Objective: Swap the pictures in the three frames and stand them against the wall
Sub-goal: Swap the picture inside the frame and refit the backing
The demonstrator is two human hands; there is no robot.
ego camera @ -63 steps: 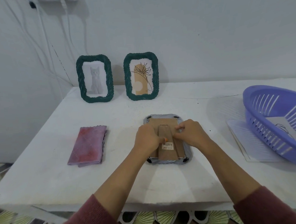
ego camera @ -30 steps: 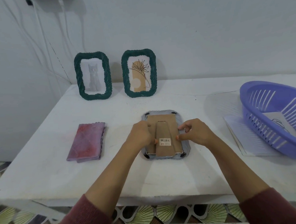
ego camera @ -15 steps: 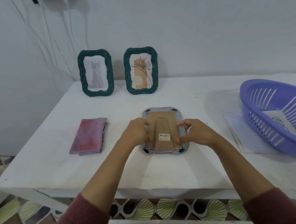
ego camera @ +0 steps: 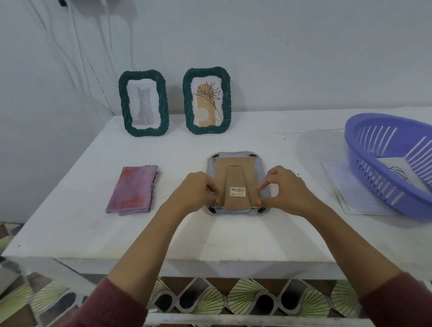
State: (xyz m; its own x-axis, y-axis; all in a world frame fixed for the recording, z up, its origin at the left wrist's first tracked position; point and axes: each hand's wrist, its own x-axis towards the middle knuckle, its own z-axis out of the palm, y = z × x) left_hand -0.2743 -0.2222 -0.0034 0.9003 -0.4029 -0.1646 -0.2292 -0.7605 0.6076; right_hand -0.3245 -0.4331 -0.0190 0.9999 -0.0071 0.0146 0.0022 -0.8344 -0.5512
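Observation:
A grey frame (ego camera: 235,157) lies face down in the middle of the white table (ego camera: 87,221), its brown cardboard back (ego camera: 236,177) and fold-out stand facing up. My left hand (ego camera: 196,192) pinches the left edge of the cardboard back near its lower corner. My right hand (ego camera: 284,189) pinches the right edge, thumb at the lower right corner. Two green frames stand against the wall: one with a cat picture (ego camera: 144,103), one with a flower drawing (ego camera: 207,100).
A folded pink-purple cloth (ego camera: 133,190) lies left of the grey frame. A purple plastic basket (ego camera: 399,167) with a line-drawing sheet inside sits at the right, partly over a clear sheet (ego camera: 343,191). White cables hang down the wall at the back left.
Both hands have slid from the middle of the cardboard back out to its side edges and lower corners. The frame stays flat on the table.

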